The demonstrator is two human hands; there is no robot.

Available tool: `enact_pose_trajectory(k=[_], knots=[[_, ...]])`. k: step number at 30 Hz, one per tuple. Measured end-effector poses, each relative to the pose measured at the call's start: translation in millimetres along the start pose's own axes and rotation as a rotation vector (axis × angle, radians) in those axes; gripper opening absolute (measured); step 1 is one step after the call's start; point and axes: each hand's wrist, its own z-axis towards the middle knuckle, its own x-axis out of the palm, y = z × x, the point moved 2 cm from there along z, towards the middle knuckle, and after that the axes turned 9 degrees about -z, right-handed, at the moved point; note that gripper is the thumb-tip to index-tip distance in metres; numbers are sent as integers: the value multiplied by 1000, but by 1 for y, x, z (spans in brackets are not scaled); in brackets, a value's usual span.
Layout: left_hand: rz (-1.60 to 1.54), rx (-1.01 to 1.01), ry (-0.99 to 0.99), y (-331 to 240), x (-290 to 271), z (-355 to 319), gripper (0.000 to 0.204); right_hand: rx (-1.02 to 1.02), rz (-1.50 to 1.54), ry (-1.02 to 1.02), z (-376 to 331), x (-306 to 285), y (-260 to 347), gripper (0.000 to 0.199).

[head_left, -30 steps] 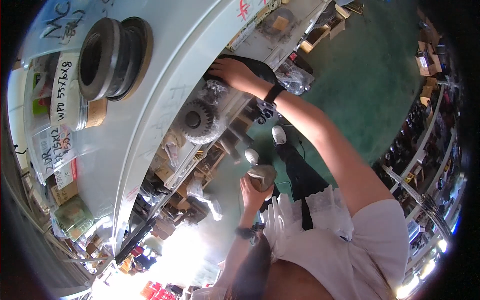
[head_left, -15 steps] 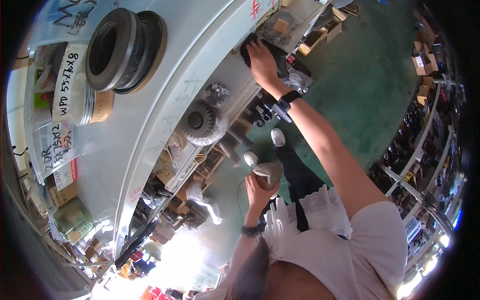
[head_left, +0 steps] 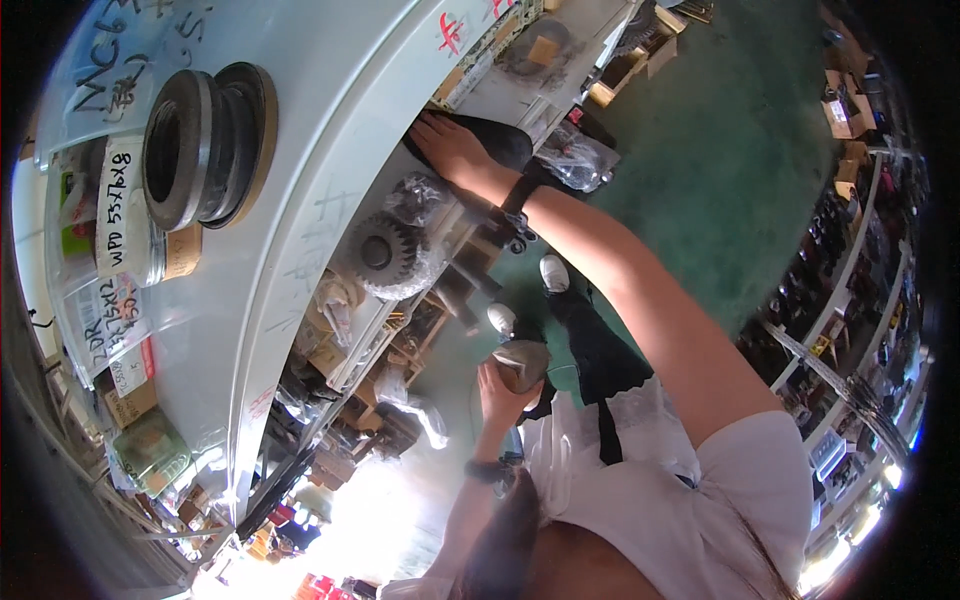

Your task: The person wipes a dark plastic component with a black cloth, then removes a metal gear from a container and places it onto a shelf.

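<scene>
Since a second ago the right hand [head_left: 450, 145] has slid further along the shelf [head_left: 330, 130] onto a dark bag-like thing [head_left: 500, 135]; fingers flat on it, no real grip yet. It lies under the palm, back on the shelf, above the wrapped gear [head_left: 385, 255]. I'd get fingers round its edge before pulling. Left hand [head_left: 500, 385] is wrapped around a tan cone-shaped part [head_left: 522, 362].

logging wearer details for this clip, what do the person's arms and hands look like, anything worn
Both hands are bare, no gloves. The right hand has a dark watch-like band at the wrist, and the forearm is uncovered up to a short white sleeve. The left hand has a dark wristband too. No rings show clearly.
</scene>
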Motion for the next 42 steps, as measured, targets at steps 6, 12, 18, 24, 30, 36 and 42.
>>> enact_pose_trajectory(k=[6,12,18,24,30,36,42], knots=[[-74,-92,6,2,0,1,85,164,-158,49,-9,-3,-5,41],[38,-21,-53,20,17,-11,87,139,29,129,-44,-26,5,41],[-79,-145,47,-11,8,-12,83,166,105,-23,-5,2,1,43],[-92,-189,77,3,7,-14,82,88,259,84,-12,-16,-4,46],[-57,-87,27,11,8,-11,82,146,284,202,-53,-41,-24,43],[-79,-41,-4,9,3,-4,84,431,-44,33,-41,-31,-69,45],[-65,-141,6,3,1,-1,92,376,194,55,-41,-31,-34,44]])
